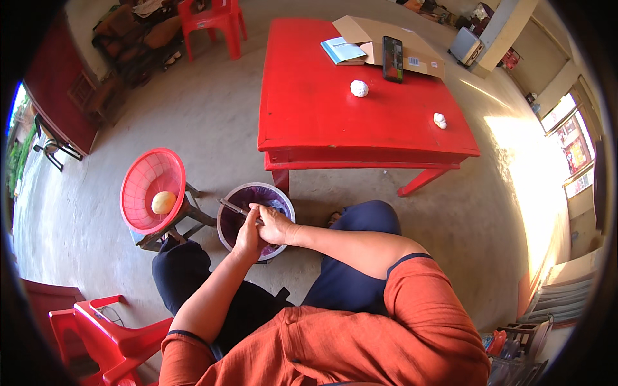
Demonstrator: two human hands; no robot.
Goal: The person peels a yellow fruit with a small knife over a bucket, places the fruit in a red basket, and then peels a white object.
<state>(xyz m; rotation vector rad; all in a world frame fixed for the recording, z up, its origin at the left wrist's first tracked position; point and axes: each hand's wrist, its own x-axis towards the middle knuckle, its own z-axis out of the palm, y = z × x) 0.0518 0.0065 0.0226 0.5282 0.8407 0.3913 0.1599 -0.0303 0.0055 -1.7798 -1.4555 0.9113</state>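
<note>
Both hands are close together over a lined bin (pixel 226 243) standing on the floor between the knees. My right hand (pixel 275 226) is closed around the end of a slim dark tool (pixel 231 206), perhaps a peeler or knife, whose far part sticks out to the left. My left hand (pixel 247 236) presses against the right one from below; whether it holds anything cannot be made out. Left of the bin, a pale yellow peeled fruit or vegetable (pixel 163 202) lies in a red plastic basket (pixel 136 169), which rests tilted on a small stool (pixel 193 212).
Ahead stands a red table (pixel 309 106) with a crumpled white ball (pixel 359 89), a smaller white lump (pixel 440 120), a phone (pixel 392 59) leaning on a cardboard box (pixel 420 50), and a light-blue book (pixel 343 49). Red plastic chairs stand at lower left (pixel 116 337) and upper left (pixel 212 20).
</note>
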